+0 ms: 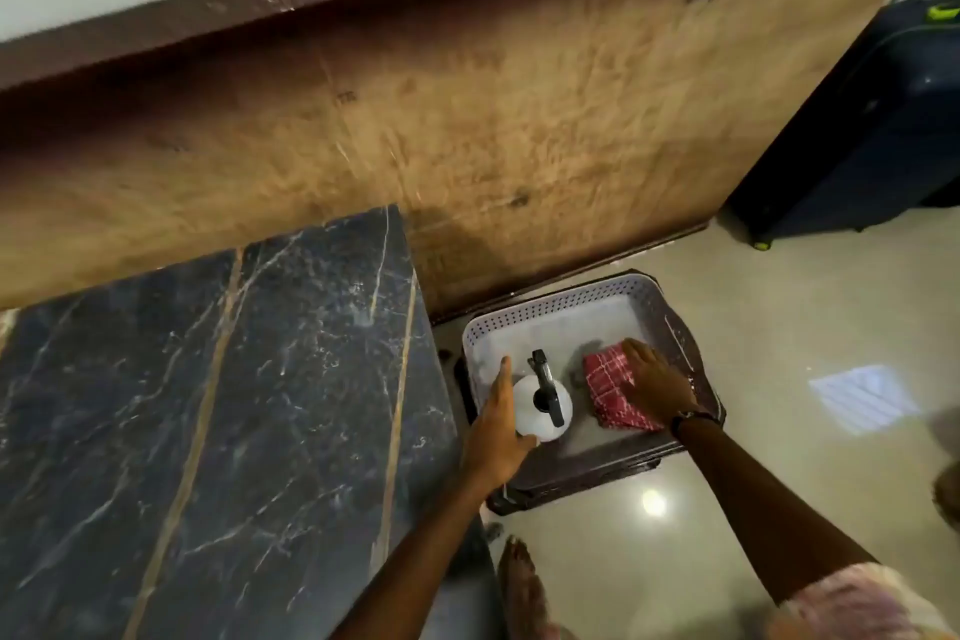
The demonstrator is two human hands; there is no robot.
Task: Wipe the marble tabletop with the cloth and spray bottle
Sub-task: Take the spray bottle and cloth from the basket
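Observation:
A dark marble tabletop (208,405) with white veins and gold lines fills the lower left. To its right, low on the floor, a white perforated basket (561,307) holds a white spray bottle (535,411) with a black trigger head and a folded red checked cloth (608,379). My left hand (498,426) wraps the bottle's left side, fingers pointing away from me. My right hand (657,387) lies flat on the cloth, covering its right part.
The basket rests on a dark stool or stand (582,483) on a glossy pale floor (805,327). A wooden panel (467,120) rises behind. A dark blue suitcase (872,130) stands at the right. My bare foot (519,582) is just below the basket.

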